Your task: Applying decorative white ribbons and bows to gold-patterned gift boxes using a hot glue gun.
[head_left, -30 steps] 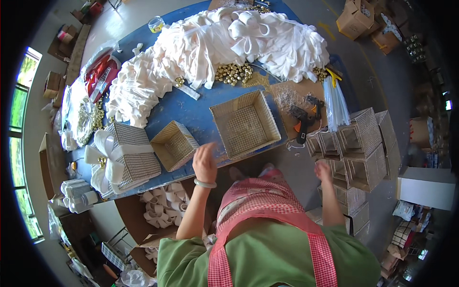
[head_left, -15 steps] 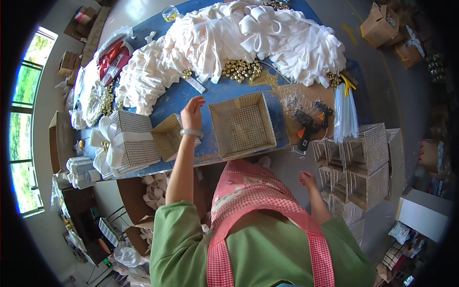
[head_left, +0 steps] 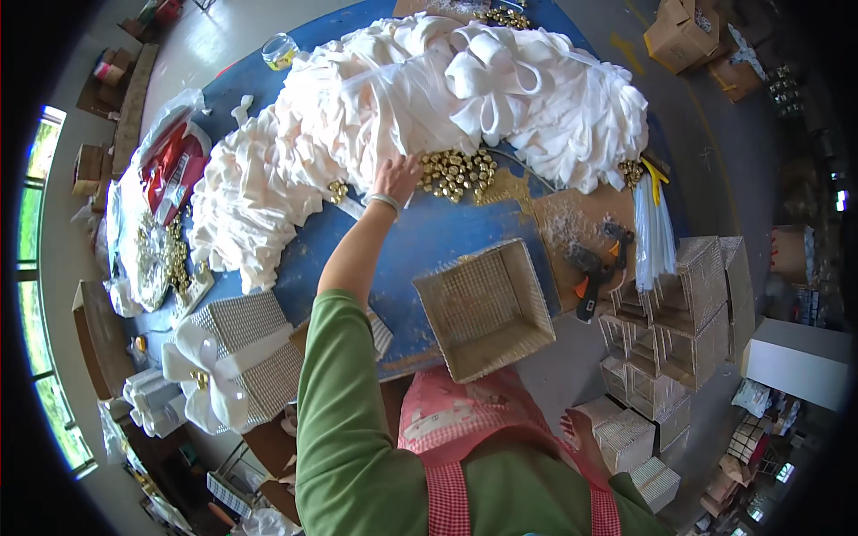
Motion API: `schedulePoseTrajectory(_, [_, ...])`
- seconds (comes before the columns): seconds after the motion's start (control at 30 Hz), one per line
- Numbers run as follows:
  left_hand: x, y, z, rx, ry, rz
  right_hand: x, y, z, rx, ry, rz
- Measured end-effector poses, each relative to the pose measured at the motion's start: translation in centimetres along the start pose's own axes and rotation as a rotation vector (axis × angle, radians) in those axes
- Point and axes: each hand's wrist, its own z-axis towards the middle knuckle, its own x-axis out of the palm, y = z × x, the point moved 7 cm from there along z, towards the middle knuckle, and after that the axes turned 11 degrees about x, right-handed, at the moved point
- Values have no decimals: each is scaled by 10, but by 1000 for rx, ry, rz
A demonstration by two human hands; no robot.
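My left hand (head_left: 399, 179) reaches across the blue table to the near edge of a heap of white fabric ribbons (head_left: 366, 116). Its fingers are stretched out at the left side of a pile of small shiny gold bells (head_left: 458, 176); whether the tips touch ribbon or bells is hard to see. Down by the apron on the right, my right hand (head_left: 572, 429) hangs with its fingers apart, holding nothing. An open, woven-textured beige box (head_left: 487, 362) sits tilted in view at the table's near edge, its inside facing up. A large white bow (head_left: 496, 76) lies on the heap.
A glue gun (head_left: 590, 281) rests on cardboard at right, beside clear glue sticks (head_left: 655, 237) and a yellow-handled tool (head_left: 657, 179). Stacked woven boxes (head_left: 697, 308) stand right of the table. At left is a box with a white bow (head_left: 255, 353); a jar (head_left: 280, 52) stands far back.
My left hand has moved forward from beside the boxes to the ribbon heap and gold bells. My right hand has dropped lower beside the apron. The view has shifted and turned.
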Motion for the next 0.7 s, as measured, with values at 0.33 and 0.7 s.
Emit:
schedulePoseTrajectory(0.33, [-104, 7, -20, -36, -163, -750, 60, 60, -26, -172, 48, -99])
schedulePoseTrajectory(0.7, [-186, -15, -153, -840, -379, -1477, 67, 125, 28, -308, 266, -65])
